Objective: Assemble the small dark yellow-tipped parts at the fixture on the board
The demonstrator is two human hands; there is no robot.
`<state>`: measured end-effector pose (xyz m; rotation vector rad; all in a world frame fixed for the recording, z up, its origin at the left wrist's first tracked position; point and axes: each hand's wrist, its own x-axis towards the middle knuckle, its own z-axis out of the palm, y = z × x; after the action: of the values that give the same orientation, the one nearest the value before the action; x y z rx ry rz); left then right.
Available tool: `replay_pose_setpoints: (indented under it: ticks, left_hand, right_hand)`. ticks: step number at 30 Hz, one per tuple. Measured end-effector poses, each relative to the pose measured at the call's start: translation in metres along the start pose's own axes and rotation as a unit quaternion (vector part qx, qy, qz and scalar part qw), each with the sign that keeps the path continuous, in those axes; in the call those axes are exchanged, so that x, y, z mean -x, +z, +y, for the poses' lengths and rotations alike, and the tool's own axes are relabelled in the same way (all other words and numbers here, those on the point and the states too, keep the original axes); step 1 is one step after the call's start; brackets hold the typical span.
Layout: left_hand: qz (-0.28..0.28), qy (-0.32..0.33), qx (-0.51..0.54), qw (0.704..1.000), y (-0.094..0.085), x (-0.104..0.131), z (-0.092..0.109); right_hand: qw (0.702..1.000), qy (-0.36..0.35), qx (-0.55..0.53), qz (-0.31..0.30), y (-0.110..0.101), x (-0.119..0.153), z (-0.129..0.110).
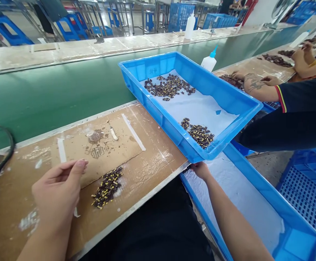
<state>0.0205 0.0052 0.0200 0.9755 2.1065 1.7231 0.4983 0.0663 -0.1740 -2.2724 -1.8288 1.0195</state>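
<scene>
My left hand [58, 185] is raised above the board near the taped cardboard sheet [114, 154], thumb and fingers pinched together. Whatever they hold, if anything, is too small to make out. Beside that hand, a pile of small dark brown and yellow pieces [107, 188] lies at the cardboard's lower edge. My right hand [201, 171] reaches beneath the corner of the upper blue tray [214, 152], over the paper-lined lower blue tray [307, 232]. Its fingertips are hidden there, close to some dark pieces. Inside the upper tray, two groups of brown and yellow pieces [171, 85] rest on white paper.
A white bottle with a blue nozzle [209, 62] stands behind the upper tray. A black cable [9, 152] curves at the left edge. To the right, a co-worker's arm [261, 87] rests by brown pieces. Blue crates [307, 192] stand on the floor.
</scene>
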Motion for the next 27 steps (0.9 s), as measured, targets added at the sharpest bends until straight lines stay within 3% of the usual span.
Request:
replay_pose_setpoints:
  ticks: [6, 10, 13, 14, 16, 17, 19, 22, 23, 27]
  left_hand:
    - [-0.015, -0.003, -0.023, 1.000, -0.001, 0.000, 0.001]
    - [-0.033, -0.005, -0.018, 0.999, -0.005, 0.001, 0.004]
    - [-0.053, -0.003, 0.007, 0.999, -0.006, -0.001, 0.004]
    - [-0.060, 0.002, 0.019, 0.998, -0.005, -0.002, 0.003]
    - [-0.075, 0.020, 0.049, 0.996, -0.003, -0.005, 0.002]
    - [-0.083, 0.035, 0.064, 0.994, -0.003, -0.006, 0.002]
    - [-0.090, 0.075, 0.087, 0.989, -0.007, -0.005, 0.009]
    - [-0.078, 0.143, 0.067, 0.984, -0.029, 0.013, 0.034]
    - [-0.075, 0.172, 0.048, 0.981, -0.042, 0.025, 0.045]
    - [-0.098, 0.330, -0.014, 0.939, -0.103, 0.093, 0.076]
  right_hand:
    - [0.998, -0.021, -0.003, 0.065, -0.004, 0.007, -0.010]
    - [0.993, -0.041, 0.003, 0.106, -0.024, 0.032, -0.020]
    - [0.993, -0.107, -0.001, 0.047, -0.053, 0.073, -0.046]
    - [0.988, -0.154, -0.014, -0.020, -0.063, 0.089, -0.061]
    - [0.939, -0.243, -0.074, -0.231, -0.078, 0.120, -0.097]
    - [0.915, -0.281, -0.100, -0.272, -0.081, 0.132, -0.119]
    - [0.884, -0.379, -0.142, -0.233, -0.075, 0.146, -0.166]
    - [0.868, -0.474, -0.138, -0.052, -0.044, 0.140, -0.235]
    - [0.859, -0.497, -0.121, -0.020, -0.033, 0.133, -0.255]
    - [0.817, -0.577, -0.002, -0.024, -0.008, 0.110, -0.312]
